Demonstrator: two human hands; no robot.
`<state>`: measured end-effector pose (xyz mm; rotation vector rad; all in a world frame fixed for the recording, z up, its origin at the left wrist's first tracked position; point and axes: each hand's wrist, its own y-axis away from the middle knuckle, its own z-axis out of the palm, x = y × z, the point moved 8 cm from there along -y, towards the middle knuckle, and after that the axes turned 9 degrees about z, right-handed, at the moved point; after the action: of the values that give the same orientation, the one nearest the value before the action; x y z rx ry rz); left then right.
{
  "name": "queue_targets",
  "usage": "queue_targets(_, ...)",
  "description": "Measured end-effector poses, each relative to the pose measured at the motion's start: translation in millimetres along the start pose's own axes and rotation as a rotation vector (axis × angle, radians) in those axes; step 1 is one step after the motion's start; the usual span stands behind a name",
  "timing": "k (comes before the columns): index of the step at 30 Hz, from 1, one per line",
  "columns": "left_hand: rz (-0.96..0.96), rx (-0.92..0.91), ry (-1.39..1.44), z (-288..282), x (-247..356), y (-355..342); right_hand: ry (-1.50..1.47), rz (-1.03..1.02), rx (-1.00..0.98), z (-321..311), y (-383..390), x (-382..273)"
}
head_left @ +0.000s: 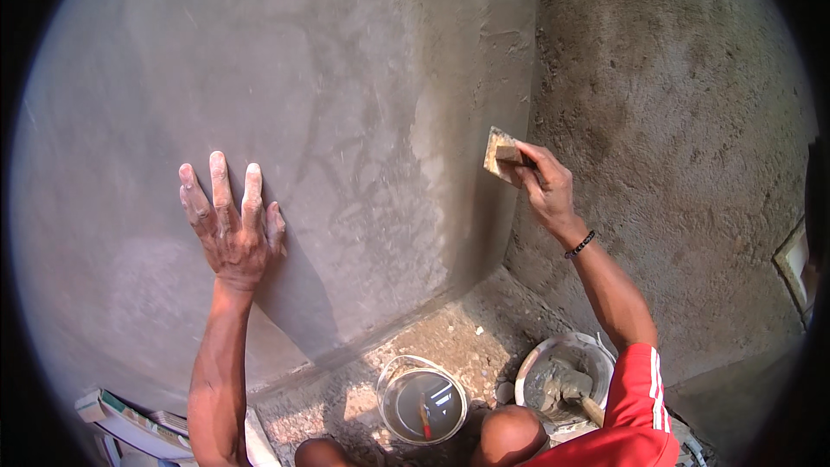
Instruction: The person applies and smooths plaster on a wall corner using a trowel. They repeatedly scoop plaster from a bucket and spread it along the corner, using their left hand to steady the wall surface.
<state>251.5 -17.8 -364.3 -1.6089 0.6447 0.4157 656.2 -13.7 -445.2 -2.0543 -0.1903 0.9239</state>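
Observation:
My left hand [232, 225] rests on the smooth grey plastered wall [346, 52], fingers spread and nothing held. My right hand [543, 186] grips the block handle of a small, stained square plastering tool [497, 140], held beside the inside corner where a darker, damp-looking strip [471, 86] runs down the wall. Whether the tool touches the plaster I cannot tell. Right of the corner is a rough, darker cement wall [666, 121]. Below my hands, a pale bucket [391, 389] holds cloudy water and a red-handled brush [426, 425]; another bucket [529, 363] holds wet mortar [560, 376] and a wooden-handled tool [590, 408].
A dusty floor with rubble [467, 329] meets both walls. My knees [510, 432] are at the lower edge beside the buckets. Several pale boards or boxes [134, 424] lie at the lower left. A pale-framed panel or opening [791, 268] shows at the right rim.

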Motion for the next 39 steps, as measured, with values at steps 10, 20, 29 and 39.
queue_targets(10, -0.005, -0.022, -0.01, 1.7, 0.7, -0.6, -0.517, 0.499, 0.43, -14.4, -109.1, 7.3)
queue_targets(20, -0.001, -0.02, -0.015, 0.3, 1.1, 2.6, -0.166, -0.107, 0.091, 23.9, -57.9, -91.4)
queue_targets(29, -0.011, -0.001, 0.001, 1.6, 1.2, 0.4, 0.056, -0.319, 0.136, -63.8, -196.7, -87.0)
queue_targets(39, -0.01, -0.008, 0.019, 0.4, 2.8, 0.6, 0.313, -0.357, -0.324, 47.6, 0.3, -28.1)
